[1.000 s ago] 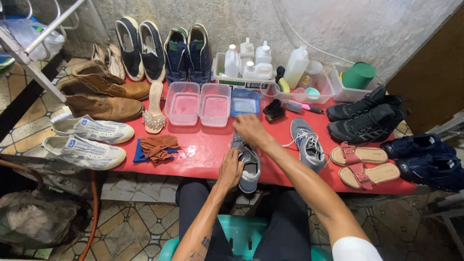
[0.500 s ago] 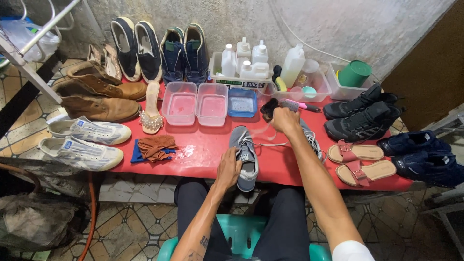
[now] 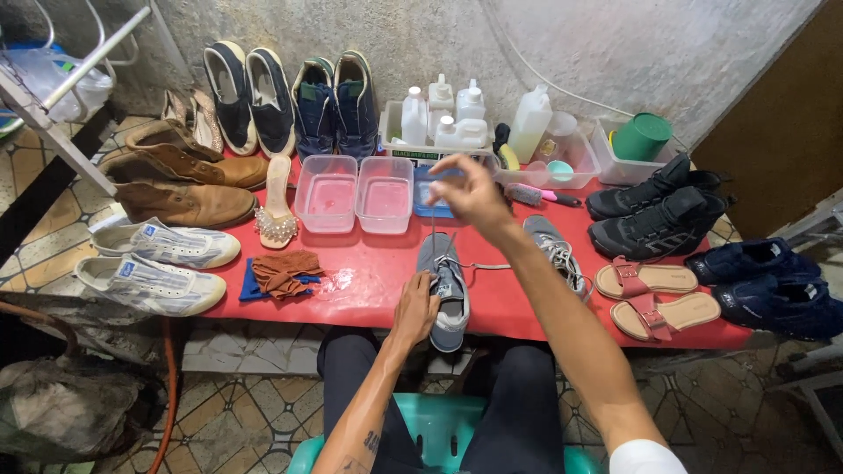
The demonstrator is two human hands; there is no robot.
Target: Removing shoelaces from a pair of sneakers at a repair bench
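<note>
A grey sneaker [image 3: 450, 309] lies toe-forward at the front edge of the red table [image 3: 369, 285]. My left hand [image 3: 416, 307] grips its left side. Above it, my right hand [image 3: 471, 191] is raised over the small blue tub [image 3: 425, 204], fingers pinched on a thin grey shoelace [image 3: 433, 233] that runs straight down to the sneaker's tongue. The lace's other end trails right toward the matching grey sneaker [image 3: 553, 250], which lies beside my right forearm.
Two clear plastic tubs [image 3: 356, 195] hold pinkish water. A brown and blue cloth [image 3: 279, 272] lies left of them. Bottles [image 3: 448, 118] and brushes stand at the back. Black sneakers [image 3: 659, 215], pink sandals [image 3: 654, 298], white sneakers [image 3: 149, 263] and brown boots [image 3: 184, 189] crowd the sides.
My right hand left the sneaker, swung right, then rose up and back toward the tubs, drawing the lace out. My left hand kept its grip on the sneaker.
</note>
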